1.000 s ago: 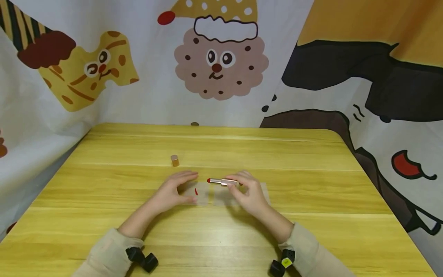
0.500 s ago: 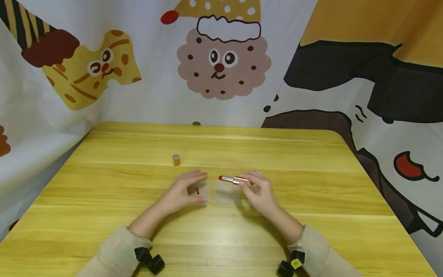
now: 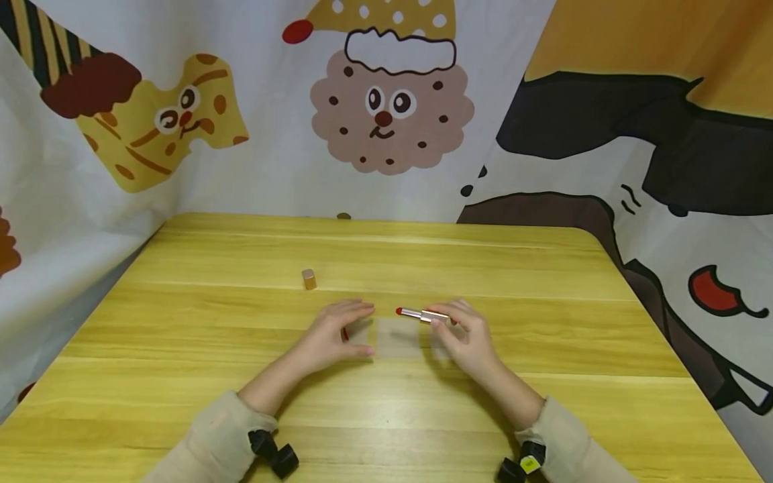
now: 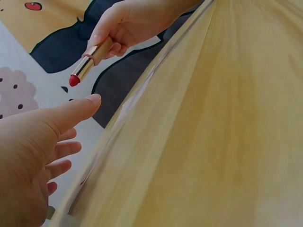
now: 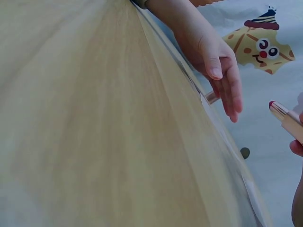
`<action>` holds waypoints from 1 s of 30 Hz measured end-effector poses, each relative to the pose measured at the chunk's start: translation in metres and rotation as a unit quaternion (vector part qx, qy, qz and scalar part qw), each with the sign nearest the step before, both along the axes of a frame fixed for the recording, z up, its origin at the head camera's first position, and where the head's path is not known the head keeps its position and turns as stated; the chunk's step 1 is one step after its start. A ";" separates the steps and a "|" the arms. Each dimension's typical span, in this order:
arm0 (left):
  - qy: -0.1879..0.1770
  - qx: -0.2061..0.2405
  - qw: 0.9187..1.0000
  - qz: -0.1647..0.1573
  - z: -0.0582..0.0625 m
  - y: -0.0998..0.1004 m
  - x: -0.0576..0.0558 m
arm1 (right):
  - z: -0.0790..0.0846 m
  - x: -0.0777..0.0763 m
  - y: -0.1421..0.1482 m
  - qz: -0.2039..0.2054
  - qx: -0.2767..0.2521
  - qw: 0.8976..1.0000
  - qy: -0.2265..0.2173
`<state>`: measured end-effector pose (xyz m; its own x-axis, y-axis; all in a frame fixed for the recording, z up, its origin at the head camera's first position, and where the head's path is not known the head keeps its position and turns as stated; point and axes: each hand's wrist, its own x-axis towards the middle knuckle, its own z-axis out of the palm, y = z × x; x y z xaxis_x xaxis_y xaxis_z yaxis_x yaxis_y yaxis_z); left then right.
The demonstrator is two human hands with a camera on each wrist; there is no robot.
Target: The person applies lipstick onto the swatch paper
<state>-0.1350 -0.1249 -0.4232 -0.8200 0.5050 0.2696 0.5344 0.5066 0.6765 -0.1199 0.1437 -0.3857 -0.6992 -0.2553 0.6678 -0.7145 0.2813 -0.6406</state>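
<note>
My right hand [image 3: 471,342] pinches a lipstick [image 3: 433,316] by its base, with the red tip wound out and pointing left. The lipstick hangs level above thin whitish sheets. My left hand [image 3: 331,339] is at the left sheet [image 3: 360,332], fingers and thumb spread apart with nothing between them. A short red streak [image 3: 345,333] on that sheet shows beside the left palm. In the left wrist view the red lipstick tip [image 4: 75,80] is beyond the left thumb. The middle sheet [image 3: 398,339] lies between the hands; the right sheet [image 3: 439,349] is partly hidden by the right hand.
A small rose-gold lipstick cap [image 3: 309,279] stands upright on the wooden table [image 3: 386,416], behind the left hand. A printed cloth [image 3: 266,174] with cartoon figures hangs along the table's far edge.
Both hands have moved to the right, the lipstick going along in the right hand. The left hand covers more of the left sheet and its red streak. The cap stays in place.
</note>
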 end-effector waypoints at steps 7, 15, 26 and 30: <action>-0.022 -0.004 1.000 -0.009 0.001 0.010 -0.001 | -0.002 0.002 0.012 -0.010 0.011 1.000 -0.007; -0.036 -0.011 0.999 -0.015 0.002 0.018 -0.004 | -0.001 0.006 0.021 -0.014 0.022 0.999 -0.027; -0.048 -0.028 0.998 -0.020 0.002 0.023 -0.008 | -0.002 0.009 0.026 -0.024 0.037 0.998 -0.042; -0.052 -0.027 0.998 -0.029 0.001 0.022 -0.008 | -0.002 0.009 0.026 -0.024 0.043 0.998 -0.041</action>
